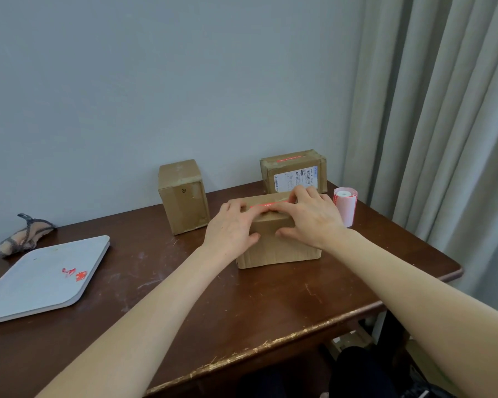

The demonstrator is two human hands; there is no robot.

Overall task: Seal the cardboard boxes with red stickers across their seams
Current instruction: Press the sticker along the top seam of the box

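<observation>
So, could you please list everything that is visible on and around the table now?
cardboard boxes: three, brown; near box under the hands, upright box back left, labelled box back right
red stickers: two; front sticker on the near box top, back sticker on the labelled box top
sticker roll: one, pink and white, right of the near box
tray: one, white, left, with red scraps
mesh bundle: one, grey, far left
table: one, dark brown
curtain: one, pale grey, right
left hand, right hand: fingers pressing on the near box top
</observation>
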